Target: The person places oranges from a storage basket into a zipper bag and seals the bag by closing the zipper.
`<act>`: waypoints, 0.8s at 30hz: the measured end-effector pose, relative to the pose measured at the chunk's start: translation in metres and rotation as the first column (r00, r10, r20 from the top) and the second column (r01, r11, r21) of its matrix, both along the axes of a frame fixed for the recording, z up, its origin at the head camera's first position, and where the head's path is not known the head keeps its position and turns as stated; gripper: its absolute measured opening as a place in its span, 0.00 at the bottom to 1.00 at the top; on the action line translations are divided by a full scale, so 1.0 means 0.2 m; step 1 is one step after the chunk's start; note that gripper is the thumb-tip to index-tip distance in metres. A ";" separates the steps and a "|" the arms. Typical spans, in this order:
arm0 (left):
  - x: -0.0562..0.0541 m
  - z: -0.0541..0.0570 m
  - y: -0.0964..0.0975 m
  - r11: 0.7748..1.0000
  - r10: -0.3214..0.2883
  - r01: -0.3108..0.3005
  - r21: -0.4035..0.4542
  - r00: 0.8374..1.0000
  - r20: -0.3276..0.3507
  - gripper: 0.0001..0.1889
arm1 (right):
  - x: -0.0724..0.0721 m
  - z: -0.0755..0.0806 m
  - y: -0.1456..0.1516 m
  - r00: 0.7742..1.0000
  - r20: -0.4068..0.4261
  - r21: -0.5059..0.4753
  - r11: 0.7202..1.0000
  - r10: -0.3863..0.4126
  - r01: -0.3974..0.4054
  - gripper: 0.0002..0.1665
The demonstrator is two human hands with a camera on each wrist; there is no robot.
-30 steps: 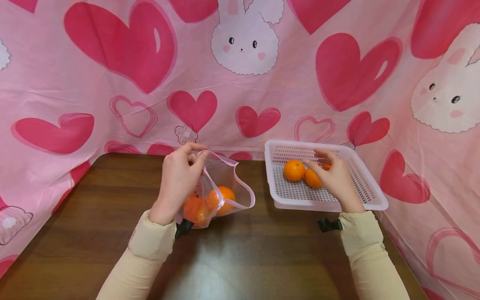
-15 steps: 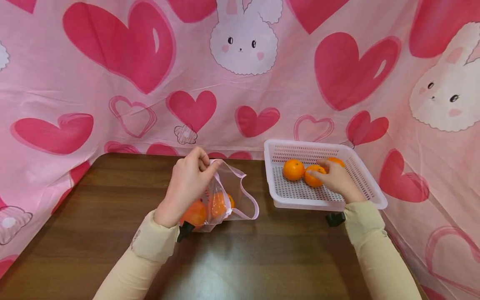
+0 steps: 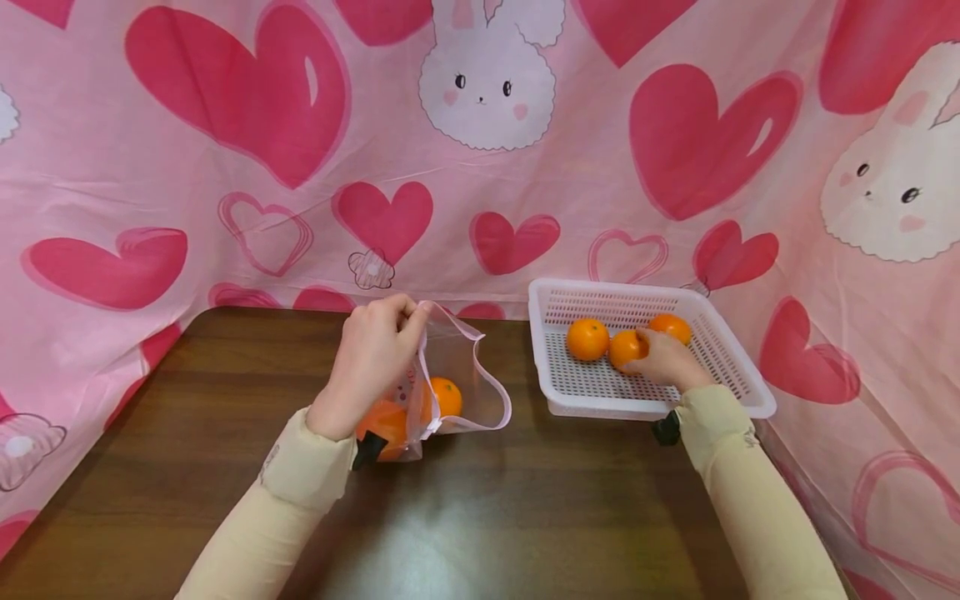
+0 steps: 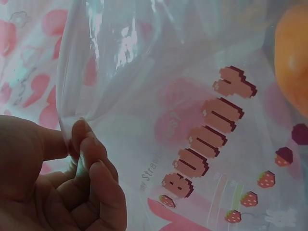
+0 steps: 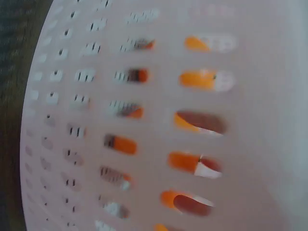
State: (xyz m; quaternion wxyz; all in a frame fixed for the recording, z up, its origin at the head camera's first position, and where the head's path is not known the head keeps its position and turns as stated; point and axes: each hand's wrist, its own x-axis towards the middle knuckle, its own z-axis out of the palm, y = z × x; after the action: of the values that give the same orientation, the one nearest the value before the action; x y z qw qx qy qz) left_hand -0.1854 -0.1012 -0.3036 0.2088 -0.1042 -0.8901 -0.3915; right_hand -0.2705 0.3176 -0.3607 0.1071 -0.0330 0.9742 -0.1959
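My left hand [image 3: 375, 358] pinches the pink-edged rim of a clear plastic bag [image 3: 461, 354], whose mouth gapes to the right. In the left wrist view the thumb and fingers meet on the bag's edge, beside printed "BUNNY" lettering and strawberries. Oranges [image 3: 447, 397] lie in the bag's lower part, partly seen through the plastic. My right hand [image 3: 663, 360] reaches into a white slotted basket [image 3: 592, 407], its thumb and fingers curled round the middle orange [image 3: 624, 352]. In the right wrist view the basket wall [image 5: 159, 96] covers most of that hand, with orange showing through the slots.
Two other oranges are in the basket, one on the left [image 3: 588, 340] and one at the back right [image 3: 670, 327]. The brown wooden table [image 3: 480, 517] ends at a pink heart-and-rabbit cloth [image 3: 480, 183] behind and on both sides.
My right hand has come down into the basket and taken hold of the middle orange. My left hand has shifted slightly to the right with the bag's rim still pinched.
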 end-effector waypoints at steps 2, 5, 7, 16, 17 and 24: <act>0.00 0.00 -0.01 1.000 0.000 -0.001 0.009 1.000 0.015 0.18 | -0.01 -0.01 0.02 1.000 0.005 0.005 1.000 -0.007 0.007 0.50; -0.01 0.00 -0.02 1.000 0.010 -0.010 0.023 1.000 0.020 0.18 | -0.02 -0.04 0.04 1.000 0.005 -0.015 1.000 -0.021 0.021 0.51; -0.01 0.00 -0.02 0.999 0.014 -0.014 0.035 1.000 0.017 0.18 | -0.03 -0.06 0.05 0.999 0.013 -0.043 0.998 -0.034 0.034 0.52; -0.03 0.00 -0.03 0.997 0.037 -0.035 0.065 0.999 -0.031 0.21 | -0.03 -0.09 0.03 0.999 0.010 -0.040 0.999 -0.033 0.033 0.52; -0.03 0.00 -0.03 0.997 0.041 -0.038 0.068 0.999 -0.034 0.21 | -0.03 -0.09 0.03 1.000 0.002 -0.031 0.999 -0.027 0.027 0.52; -0.05 0.00 -0.07 0.991 0.084 -0.075 0.108 0.994 -0.076 0.23 | 0.00 -0.07 0.01 0.999 -0.036 -0.069 0.997 -0.040 0.037 0.51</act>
State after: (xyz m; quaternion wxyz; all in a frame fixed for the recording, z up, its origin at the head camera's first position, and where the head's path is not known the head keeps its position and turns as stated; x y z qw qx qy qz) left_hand -0.1945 -0.1156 -0.3027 0.2652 -0.0733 -0.8625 -0.4247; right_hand -0.2715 0.3198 -0.3738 0.0837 -0.0215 0.9692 -0.2305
